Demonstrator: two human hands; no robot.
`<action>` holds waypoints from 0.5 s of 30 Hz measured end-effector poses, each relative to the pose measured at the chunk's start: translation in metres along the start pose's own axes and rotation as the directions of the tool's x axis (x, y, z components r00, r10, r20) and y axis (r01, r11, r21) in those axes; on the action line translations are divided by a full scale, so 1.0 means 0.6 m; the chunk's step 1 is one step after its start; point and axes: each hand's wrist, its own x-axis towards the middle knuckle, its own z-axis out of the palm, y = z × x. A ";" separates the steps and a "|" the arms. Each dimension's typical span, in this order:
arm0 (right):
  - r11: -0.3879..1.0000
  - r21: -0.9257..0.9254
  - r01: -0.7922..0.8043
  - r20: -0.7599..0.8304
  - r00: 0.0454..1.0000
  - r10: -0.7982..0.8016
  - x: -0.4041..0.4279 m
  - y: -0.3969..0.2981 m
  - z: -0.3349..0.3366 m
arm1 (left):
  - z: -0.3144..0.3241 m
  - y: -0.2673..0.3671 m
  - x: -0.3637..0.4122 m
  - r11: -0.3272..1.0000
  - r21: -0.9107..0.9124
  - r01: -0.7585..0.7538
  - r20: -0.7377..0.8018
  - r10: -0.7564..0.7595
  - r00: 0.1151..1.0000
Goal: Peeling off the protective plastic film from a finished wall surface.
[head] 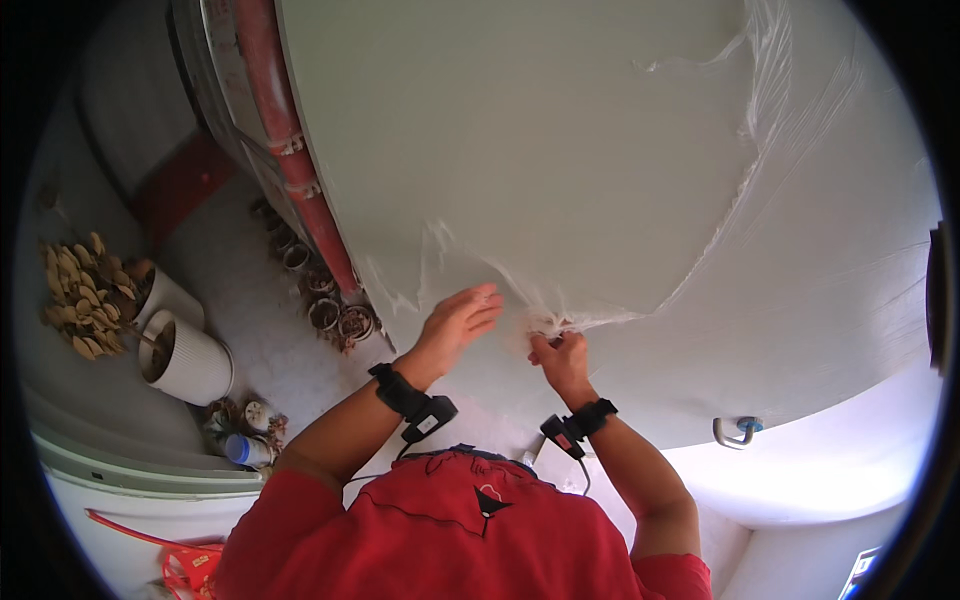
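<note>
A large grey-green door panel [525, 150] spreads out before me. Clear plastic film [766, 82] covers part of it, with a torn, wrinkled edge running down the right and curving in towards my hands. My right hand [564, 364] pinches a bunched piece of this film between thumb and fingers, low on the panel. Just to the left, my left hand [459, 322] is held up by the surface, fingers extended and holding nothing. Whether its fingertips touch the panel, I cannot tell. Loose wisps of film cling to the panel above it. Black wrist straps with small devices sit on both forearms.
A metal lever handle [735, 433] projects from the panel at lower right. Along its left edge runs a red pipe [271, 82]. Several small plant pots [324, 313] line the floor there. White ribbed planters [196, 364], one with a dried plant [88, 296], stand further left.
</note>
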 end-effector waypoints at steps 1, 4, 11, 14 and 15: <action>1.000 0.001 -0.004 0.001 1.000 0.004 -0.006 -0.005 0.007 | 0.003 -0.015 -0.003 1.000 0.000 0.004 -0.002 -0.004 1.000; 0.980 0.198 0.002 0.007 1.000 -0.003 0.001 -0.014 0.022 | -0.018 -0.048 0.012 0.994 0.056 0.092 -0.120 -0.085 0.989; 0.995 0.098 0.009 0.356 0.934 -0.043 -0.034 -0.007 -0.005 | -0.066 0.044 0.072 0.985 0.086 -0.149 -0.380 0.170 0.909; 0.985 0.168 -0.028 0.388 0.921 -0.040 -0.043 -0.016 -0.006 | -0.072 0.067 0.087 0.995 -0.075 -0.066 -0.404 0.030 0.914; 0.992 0.122 0.010 0.390 0.919 -0.057 -0.045 -0.016 -0.009 | -0.069 0.072 0.090 0.997 -0.075 -0.028 -0.426 -0.007 0.905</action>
